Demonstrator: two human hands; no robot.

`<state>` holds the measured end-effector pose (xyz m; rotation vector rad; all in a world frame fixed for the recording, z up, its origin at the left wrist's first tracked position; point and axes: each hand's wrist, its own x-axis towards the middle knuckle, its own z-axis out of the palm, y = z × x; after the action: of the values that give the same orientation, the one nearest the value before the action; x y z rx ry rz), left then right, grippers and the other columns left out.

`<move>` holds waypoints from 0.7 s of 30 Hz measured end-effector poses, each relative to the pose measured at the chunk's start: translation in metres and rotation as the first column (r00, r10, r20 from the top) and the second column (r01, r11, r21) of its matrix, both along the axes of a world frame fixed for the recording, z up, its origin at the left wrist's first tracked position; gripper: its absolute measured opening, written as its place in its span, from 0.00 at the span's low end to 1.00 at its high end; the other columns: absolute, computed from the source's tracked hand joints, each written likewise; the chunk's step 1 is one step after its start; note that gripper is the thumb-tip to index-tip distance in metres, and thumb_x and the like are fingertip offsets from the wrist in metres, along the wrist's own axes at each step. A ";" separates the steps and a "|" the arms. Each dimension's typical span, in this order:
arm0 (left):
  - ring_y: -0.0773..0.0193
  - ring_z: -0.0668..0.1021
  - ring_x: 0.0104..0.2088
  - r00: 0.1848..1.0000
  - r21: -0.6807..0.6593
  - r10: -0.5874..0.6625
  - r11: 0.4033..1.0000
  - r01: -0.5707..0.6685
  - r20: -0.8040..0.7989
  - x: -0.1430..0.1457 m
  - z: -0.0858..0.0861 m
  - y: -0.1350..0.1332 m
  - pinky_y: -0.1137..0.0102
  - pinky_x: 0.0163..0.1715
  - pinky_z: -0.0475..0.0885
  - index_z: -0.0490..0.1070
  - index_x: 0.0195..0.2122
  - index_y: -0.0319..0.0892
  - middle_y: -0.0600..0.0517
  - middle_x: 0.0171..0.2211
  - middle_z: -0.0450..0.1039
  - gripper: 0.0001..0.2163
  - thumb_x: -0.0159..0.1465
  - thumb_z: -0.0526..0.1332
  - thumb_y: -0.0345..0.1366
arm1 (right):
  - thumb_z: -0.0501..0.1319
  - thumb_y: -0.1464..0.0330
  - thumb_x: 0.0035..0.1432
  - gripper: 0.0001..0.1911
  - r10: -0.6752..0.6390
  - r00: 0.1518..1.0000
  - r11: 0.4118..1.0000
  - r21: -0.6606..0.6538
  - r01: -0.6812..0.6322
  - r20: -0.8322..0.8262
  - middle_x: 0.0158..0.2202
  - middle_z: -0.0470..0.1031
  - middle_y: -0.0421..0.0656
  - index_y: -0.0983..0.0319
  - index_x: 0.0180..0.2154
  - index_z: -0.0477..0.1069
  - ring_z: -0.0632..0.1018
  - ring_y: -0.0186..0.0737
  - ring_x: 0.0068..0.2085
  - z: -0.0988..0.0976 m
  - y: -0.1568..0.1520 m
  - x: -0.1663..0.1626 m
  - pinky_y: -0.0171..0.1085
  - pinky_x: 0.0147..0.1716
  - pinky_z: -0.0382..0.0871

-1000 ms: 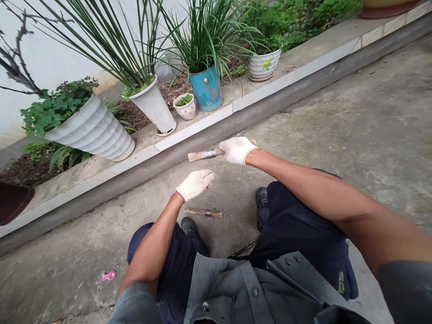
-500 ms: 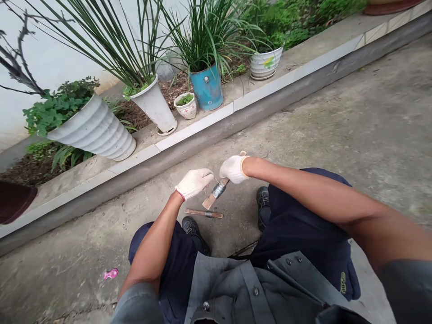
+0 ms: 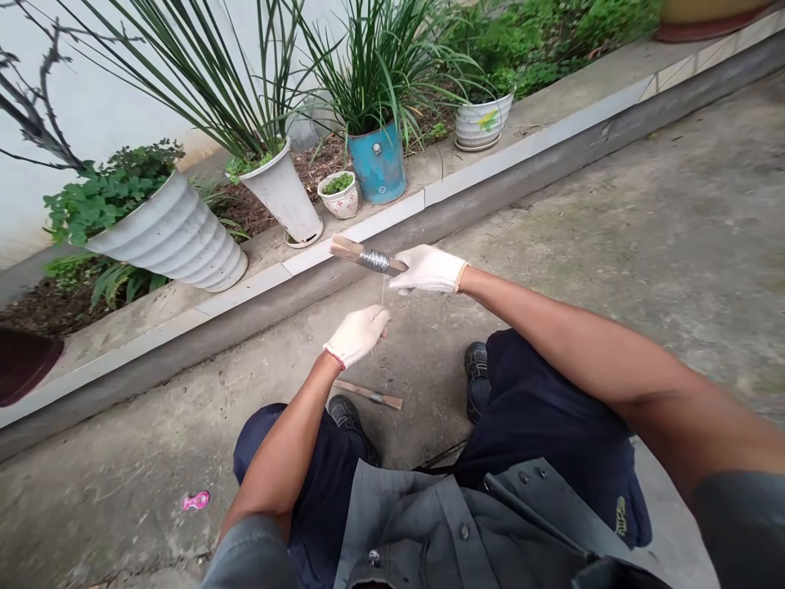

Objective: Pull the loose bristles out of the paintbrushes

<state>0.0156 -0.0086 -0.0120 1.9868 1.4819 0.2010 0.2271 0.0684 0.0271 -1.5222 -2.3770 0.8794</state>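
Note:
My right hand (image 3: 426, 270), in a white knit glove, is closed round one end of a wooden stick (image 3: 347, 249). Silvery wire (image 3: 374, 260) is wound in many turns about the stick's middle. From the winding a thin strand of wire (image 3: 383, 288) runs down to my gloved left hand (image 3: 357, 334), whose fingers are pinched on it. The stick points left, tilted slightly up at its far end. Below my left hand, a second, thinner wooden stick (image 3: 356, 390) with a short wire winding (image 3: 377, 397) lies on the concrete.
A tiled ledge (image 3: 361, 229) crosses ahead, bearing several potted plants, among them a blue pot (image 3: 377, 164) and a ribbed white pot (image 3: 177, 237). My shoes (image 3: 477, 380) stand on the concrete. At lower left lies a small pink object (image 3: 196, 501).
My right hand has moved up and turned the wire-wound stick from pointing down-left to pointing left and slightly up. My left hand stays lower, still pinching the strand, which is now stretched nearly vertical.

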 end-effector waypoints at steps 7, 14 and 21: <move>0.58 0.79 0.32 0.973 0.061 -0.104 0.991 0.119 -0.208 0.003 -0.013 -0.006 0.69 0.34 0.65 0.73 0.36 0.44 0.49 0.30 0.78 0.16 0.74 0.47 0.40 | 0.63 0.72 0.57 0.16 0.025 0.831 0.980 0.151 -0.130 0.555 0.42 0.82 0.61 0.67 0.47 0.82 0.83 0.56 0.46 -0.035 0.004 -0.011 0.43 0.42 0.71; 0.59 0.79 0.36 0.957 0.126 -0.105 0.982 0.143 -0.272 -0.001 0.003 -0.007 0.70 0.38 0.66 0.77 0.40 0.44 0.48 0.37 0.80 0.16 0.74 0.49 0.38 | 0.66 0.74 0.49 0.17 0.381 0.692 0.902 -0.083 -0.423 0.613 0.43 0.83 0.61 0.69 0.43 0.83 0.82 0.55 0.45 -0.045 -0.023 -0.023 0.42 0.40 0.70; 0.65 0.75 0.26 0.977 0.118 -0.122 0.982 0.144 -0.176 -0.014 0.009 -0.022 0.77 0.27 0.69 0.78 0.31 0.43 0.54 0.25 0.76 0.22 0.73 0.48 0.45 | 0.64 0.63 0.54 0.11 0.602 0.744 0.794 -0.119 -0.596 0.290 0.32 0.80 0.40 0.59 0.37 0.80 0.75 0.36 0.30 -0.021 -0.050 0.005 0.34 0.30 0.59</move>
<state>0.0013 -0.0308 -0.0030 2.2479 1.4635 0.0757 0.2318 0.0183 0.0065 -0.9328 -3.1934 0.8037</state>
